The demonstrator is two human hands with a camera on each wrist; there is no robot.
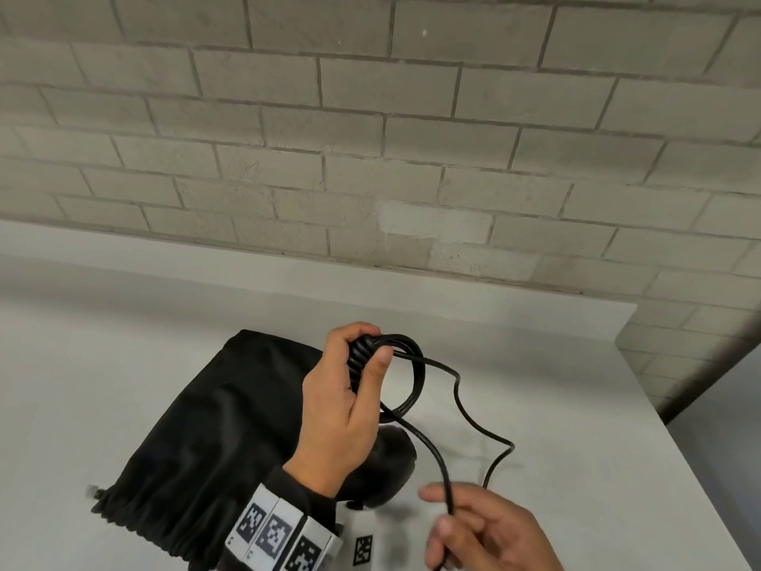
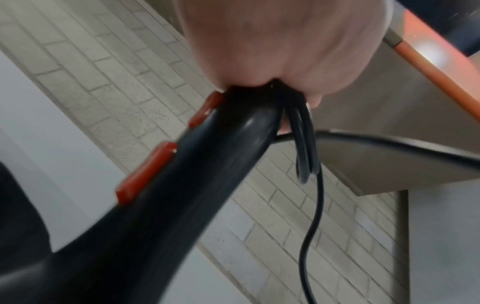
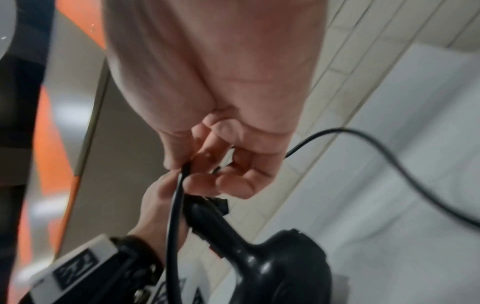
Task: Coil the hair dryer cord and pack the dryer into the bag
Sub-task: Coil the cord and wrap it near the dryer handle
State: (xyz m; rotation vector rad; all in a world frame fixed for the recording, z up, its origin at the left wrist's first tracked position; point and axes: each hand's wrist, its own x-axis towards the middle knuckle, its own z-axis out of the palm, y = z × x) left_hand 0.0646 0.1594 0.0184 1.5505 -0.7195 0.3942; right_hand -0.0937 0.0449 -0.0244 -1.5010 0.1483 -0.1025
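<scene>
My left hand grips the handle end of the black hair dryer, head down over the table, and clamps a few cord loops against it. The left wrist view shows the handle with its red switches and the loops hanging under my fist. My right hand pinches the loose cord at the lower right; the right wrist view shows the cord running between my fingertips. The remaining cord curls across the table. The black drawstring bag lies flat left of the dryer.
The white table meets a grey brick wall at the back, and its right edge drops off. A paper marker tag lies on the table near my left wrist band.
</scene>
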